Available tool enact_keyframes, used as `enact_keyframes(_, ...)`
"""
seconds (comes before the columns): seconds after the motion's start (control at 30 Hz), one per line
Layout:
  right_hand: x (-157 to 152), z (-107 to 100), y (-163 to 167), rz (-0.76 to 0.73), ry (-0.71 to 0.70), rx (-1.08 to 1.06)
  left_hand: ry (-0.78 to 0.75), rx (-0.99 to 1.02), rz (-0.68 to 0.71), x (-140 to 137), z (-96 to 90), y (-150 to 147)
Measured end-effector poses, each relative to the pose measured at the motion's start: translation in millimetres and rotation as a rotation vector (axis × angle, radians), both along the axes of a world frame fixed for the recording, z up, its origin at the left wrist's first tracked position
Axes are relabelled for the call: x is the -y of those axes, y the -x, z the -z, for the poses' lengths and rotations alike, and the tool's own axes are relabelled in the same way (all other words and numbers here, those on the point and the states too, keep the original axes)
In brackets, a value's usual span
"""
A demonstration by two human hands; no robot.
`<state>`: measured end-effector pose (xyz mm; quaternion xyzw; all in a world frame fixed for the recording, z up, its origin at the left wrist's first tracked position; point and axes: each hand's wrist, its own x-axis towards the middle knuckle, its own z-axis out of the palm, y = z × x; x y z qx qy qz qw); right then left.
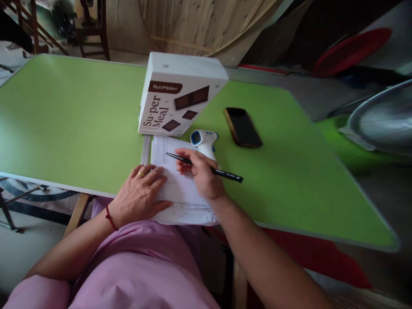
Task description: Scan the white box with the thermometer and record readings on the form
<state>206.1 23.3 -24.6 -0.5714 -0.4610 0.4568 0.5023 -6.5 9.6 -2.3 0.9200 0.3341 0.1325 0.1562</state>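
Note:
Near the table's front edge lie several sheets of paper (180,184) with small printed or written lines. My left hand (143,191) rests flat on their left side, fingers stretched out, with a ring and a red cord at the wrist. A black pen (227,174) is held in my right hand (204,174), its tip pointing left above the upper part of the page. Whether the tip touches the paper I cannot tell. Just beyond my right hand lies a white and blue infrared thermometer (205,139), its handle partly hidden by the hand.
A white box (180,94) marked "Su-per Meal" stands upright behind the papers. To the right lies a dark smartphone (243,127). All rest on a green folding table (80,128). Beyond it are a wooden chair (92,30), a red basin (352,51) and a clear-covered green container (341,146).

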Motion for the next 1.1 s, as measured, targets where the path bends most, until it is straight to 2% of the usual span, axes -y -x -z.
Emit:
enact_keyframes(0.07,-1,3,2,0.04,0.077,-0.02,0.001,-0.006,0.004,0,-0.2,0)
enact_keyframes(0.13,0,7,4,0.083,0.082,-0.042,-0.005,-0.007,0.001,0,0.4,-1)
enact_keyframes(0.27,2,9,7,0.135,0.035,-0.038,-0.022,0.002,-0.001,0,2.0,-1)
enact_keyframes(0.4,3,6,9,0.174,-0.055,0.149,-0.013,0.01,0.005,1,2.8,0)
enact_keyframes(0.7,8,0,12,0.086,-0.092,0.388,0.011,0.011,0.006,0,4.0,0)
enact_keyframes(1.1,8,4,8,0.049,-0.12,0.518,0.019,0.022,0.006,1,3.4,0)
